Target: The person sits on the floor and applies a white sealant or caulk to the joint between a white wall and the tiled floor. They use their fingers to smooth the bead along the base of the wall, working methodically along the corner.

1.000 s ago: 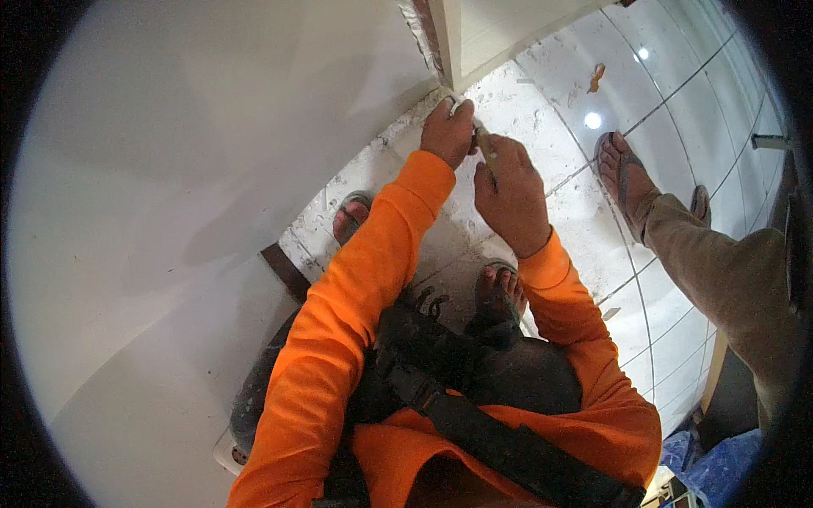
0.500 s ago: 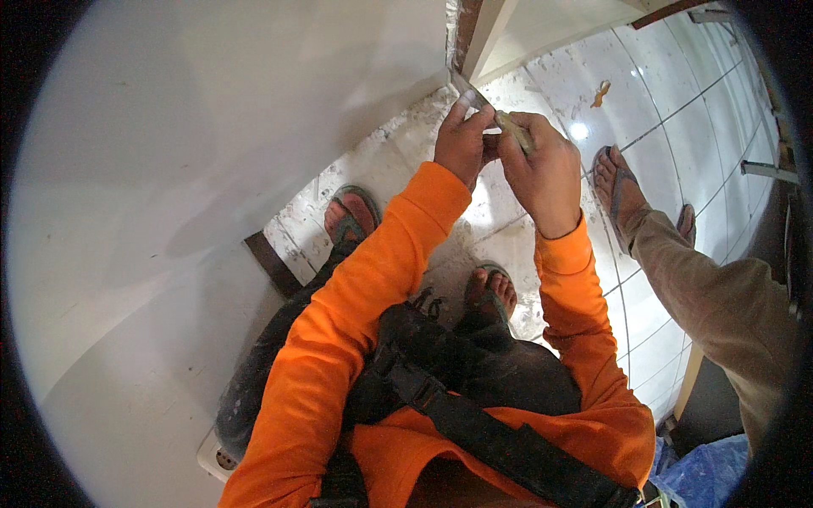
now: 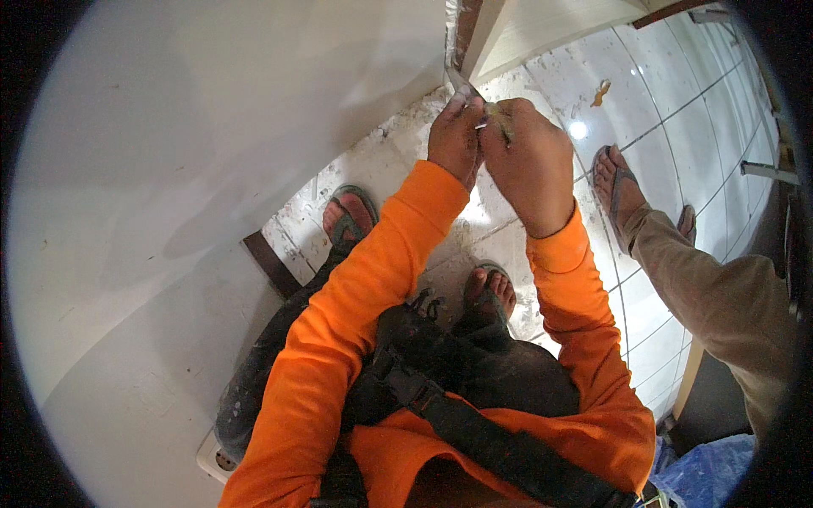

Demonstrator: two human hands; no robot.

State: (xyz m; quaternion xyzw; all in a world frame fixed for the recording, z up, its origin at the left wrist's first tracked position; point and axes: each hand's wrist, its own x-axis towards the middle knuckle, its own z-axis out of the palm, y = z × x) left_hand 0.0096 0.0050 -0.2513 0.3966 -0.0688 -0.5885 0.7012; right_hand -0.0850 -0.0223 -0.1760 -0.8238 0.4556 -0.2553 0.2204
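Note:
My right hand (image 3: 533,165) is closed round the yellowish handle of a scraper (image 3: 460,82), a thin tool with a flat metal blade. The fingers of my left hand (image 3: 455,140) are bent and pinch the blade just ahead of the handle. The two hands are close together, with most of the handle covered by my right fingers. The blade's tip reaches the bottom of the narrow gap between the white wall (image 3: 254,110) and the edge of a pale panel (image 3: 542,34). Where exactly the tip touches is too small to tell.
White floor tiles (image 3: 627,76) carry specks and smears near the wall. Another person's sandalled foot (image 3: 622,190) and brown trouser leg (image 3: 711,279) are close on my right. An orange-brown scrap (image 3: 600,93) lies farther off. Blue plastic (image 3: 707,474) lies at lower right.
My right hand has shifted left and slightly up, closer to my left hand. The scraper's handle has turned and is now more covered. My left hand has moved slightly left.

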